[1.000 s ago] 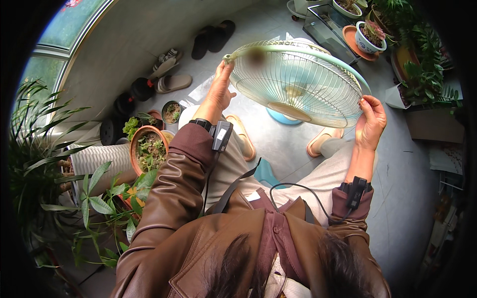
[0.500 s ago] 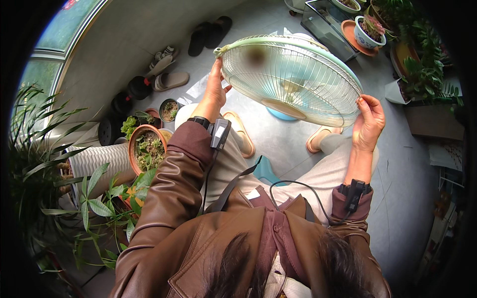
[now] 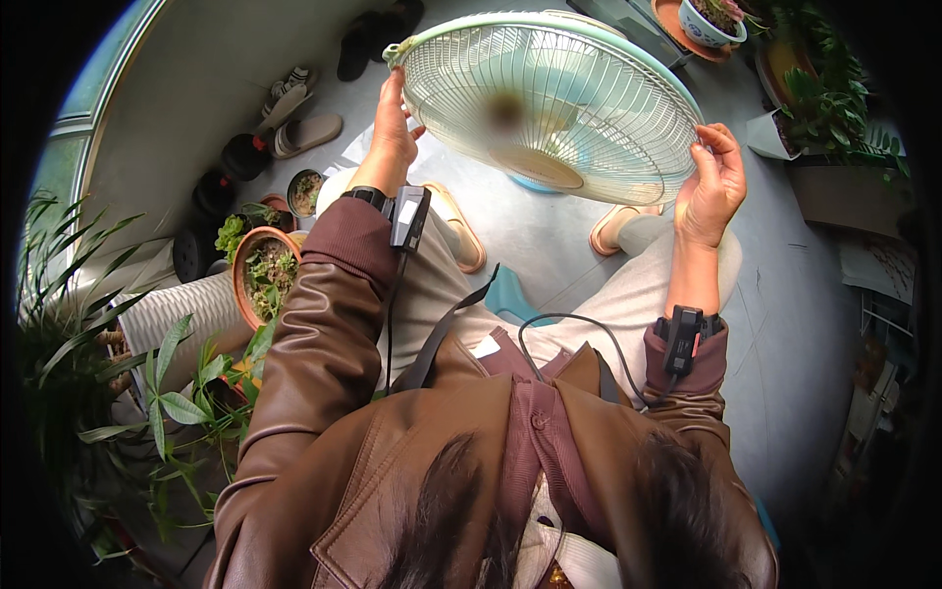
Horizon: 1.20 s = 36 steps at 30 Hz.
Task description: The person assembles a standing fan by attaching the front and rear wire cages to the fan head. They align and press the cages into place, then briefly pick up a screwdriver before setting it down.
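Between my hands is the round wire front grille (image 3: 471, 108) of a fan, with a pale green rim and a beige disc at its centre. It tilts away from me, in front of light blue fan blades (image 3: 618, 93); whether it touches the fan body is hard to see. My left hand (image 3: 394, 133) grips the rim at the left, just below a small clip (image 3: 392, 52), thumb on the near side. At the right end, my right hand (image 3: 714, 187) pinches the rim between thumb and fingers. Part of the fan's blue base (image 3: 535, 184) shows beneath the grille.
Potted plants (image 3: 270, 275) and a white ribbed planter (image 3: 182, 319) stand close on my left, with slippers (image 3: 306, 135) along the wall. More pots, including a blue-and-white one (image 3: 711, 22), are at the far right. Under me is a teal stool (image 3: 508, 294).
The whole view has shifted, so the floor things sit higher and further left in the picture. Both hands keep hold of the grille's rim, and the right fingers have moved slightly on it.
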Tool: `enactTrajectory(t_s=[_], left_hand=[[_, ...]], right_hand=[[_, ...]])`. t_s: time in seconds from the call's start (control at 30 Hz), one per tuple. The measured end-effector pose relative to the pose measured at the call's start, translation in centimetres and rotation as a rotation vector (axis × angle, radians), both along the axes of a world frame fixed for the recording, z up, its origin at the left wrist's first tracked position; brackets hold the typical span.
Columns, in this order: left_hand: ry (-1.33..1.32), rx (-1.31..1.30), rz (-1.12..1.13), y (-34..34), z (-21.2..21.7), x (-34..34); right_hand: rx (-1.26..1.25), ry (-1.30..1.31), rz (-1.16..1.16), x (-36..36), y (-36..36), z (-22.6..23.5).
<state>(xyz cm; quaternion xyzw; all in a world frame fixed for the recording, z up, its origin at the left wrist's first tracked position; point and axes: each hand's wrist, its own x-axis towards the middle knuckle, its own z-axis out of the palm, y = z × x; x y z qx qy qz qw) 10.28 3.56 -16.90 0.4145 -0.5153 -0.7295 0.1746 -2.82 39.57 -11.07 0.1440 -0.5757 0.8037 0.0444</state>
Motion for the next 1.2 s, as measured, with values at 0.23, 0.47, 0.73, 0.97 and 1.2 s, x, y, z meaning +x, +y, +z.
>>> enactTrajectory(t_s=[0.23, 0.47, 0.73, 0.97, 1.2], left_hand=[[0.022, -0.036, 0.012, 0.1, -0.2, -0.2], [0.040, -0.079, -0.031, 0.5, -0.2, -0.2], [0.017, -0.100, -0.034, 0.4, -0.5, -0.5], [0.007, 0.006, 0.005, 0.2, -0.6, -0.6], [0.024, -0.015, -0.020, -0.1, -1.0, -0.3]], right_hand=[[-0.016, -0.073, 0.007, -1.1, -0.1, -1.2], [0.114, -0.221, -0.030, -1.2, -0.4, -1.3], [0.097, -0.228, 0.060, 0.1, -1.4, -0.9], [-0.170, -0.508, -0.106, -2.6, 1.9, -3.2], [-0.062, -0.692, -0.015, -3.2, 4.0, -5.9]])
